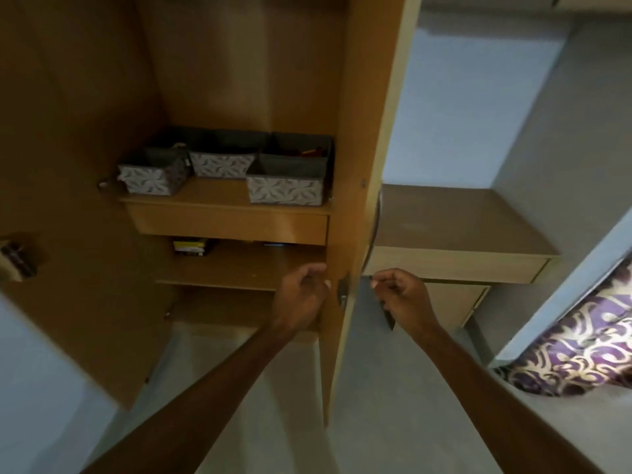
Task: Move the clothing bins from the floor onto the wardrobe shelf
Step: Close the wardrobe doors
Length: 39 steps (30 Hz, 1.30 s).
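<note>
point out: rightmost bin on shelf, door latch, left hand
rightmost bin (285,189), head view, patterned front panel.
door latch (343,289), head view, metal plate on the door edge.
left hand (302,292), head view, back of the hand.

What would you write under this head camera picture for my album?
Three patterned bins on the wardrobe shelf, both hands at the door edge.

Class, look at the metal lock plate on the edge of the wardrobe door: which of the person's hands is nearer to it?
Left. The left hand grips the door edge beside the lock plate; the right hand hovers apart, on its other side.
</note>
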Motion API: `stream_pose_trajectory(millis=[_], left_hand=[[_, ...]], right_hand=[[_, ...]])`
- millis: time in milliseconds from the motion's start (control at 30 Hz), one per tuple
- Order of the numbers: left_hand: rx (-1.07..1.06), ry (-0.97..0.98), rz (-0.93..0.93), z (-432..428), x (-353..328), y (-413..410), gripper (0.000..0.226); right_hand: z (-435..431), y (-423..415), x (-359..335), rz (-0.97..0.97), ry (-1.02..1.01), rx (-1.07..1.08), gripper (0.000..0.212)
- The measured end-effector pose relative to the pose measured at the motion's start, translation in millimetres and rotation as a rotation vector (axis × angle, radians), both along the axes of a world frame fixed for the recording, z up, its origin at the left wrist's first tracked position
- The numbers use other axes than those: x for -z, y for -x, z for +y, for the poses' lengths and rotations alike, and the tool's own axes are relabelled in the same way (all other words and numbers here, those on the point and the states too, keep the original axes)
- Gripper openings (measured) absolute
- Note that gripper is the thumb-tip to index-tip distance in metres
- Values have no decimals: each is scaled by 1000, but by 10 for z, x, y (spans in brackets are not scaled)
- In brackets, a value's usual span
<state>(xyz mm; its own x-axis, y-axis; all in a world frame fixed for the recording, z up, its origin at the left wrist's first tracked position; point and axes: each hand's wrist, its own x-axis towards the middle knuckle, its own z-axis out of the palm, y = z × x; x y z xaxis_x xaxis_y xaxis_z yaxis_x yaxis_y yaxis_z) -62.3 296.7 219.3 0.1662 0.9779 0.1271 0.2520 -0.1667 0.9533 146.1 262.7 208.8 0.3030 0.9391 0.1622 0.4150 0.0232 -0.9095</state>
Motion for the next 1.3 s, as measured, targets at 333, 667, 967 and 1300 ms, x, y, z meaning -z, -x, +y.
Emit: stream_pose_trajectory(millis=[333,667,967,1300], left_hand=[[-111,-246,75,186,-495,-947,45],[-182,-312,200,232,-501,-785,51],[-317,-398,360,524,-374,-43,94],[-347,-462,420,1457,-362,1221,88]], right_hand=[[754,-644,-602,-167,-97,-151,43],[986,-342,-499,-171,-229,-316,30],[1307,396,-489,-180,-289,-431,26],[2208,1685,-419,-247,-276,-426,30]])
